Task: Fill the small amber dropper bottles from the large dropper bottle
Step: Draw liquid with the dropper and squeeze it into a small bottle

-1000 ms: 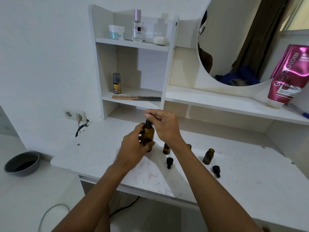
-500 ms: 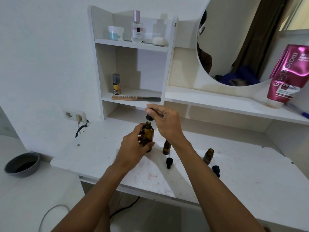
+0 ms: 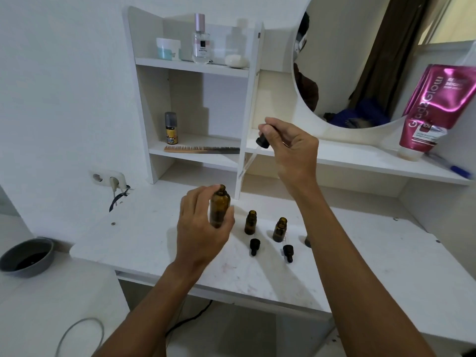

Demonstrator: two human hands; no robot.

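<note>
While the left hand (image 3: 203,230) grips the large dropper bottle (image 3: 219,206) upright just above the bench (image 3: 144,238), the bottle's mouth stands open. Right hand (image 3: 291,148) is raised well above it, fingers pinched on the black cap of the dropper (image 3: 262,140); the glass pipette slants down and left, its tip clear of the bottle.

Two small amber bottles, uncapped, stand on the bench right of the large one: left small bottle (image 3: 250,222), right small bottle (image 3: 280,229). Each has a black dropper cap lying just in front of it: left cap (image 3: 254,246), right cap (image 3: 288,252).

Behind: shelf unit with a comb (image 3: 201,149) and a small spray can (image 3: 171,128). Round mirror (image 3: 360,60) at right, pink tube (image 3: 432,109) beside it. Grey bowl (image 3: 27,256) at far left, off the bench.
</note>
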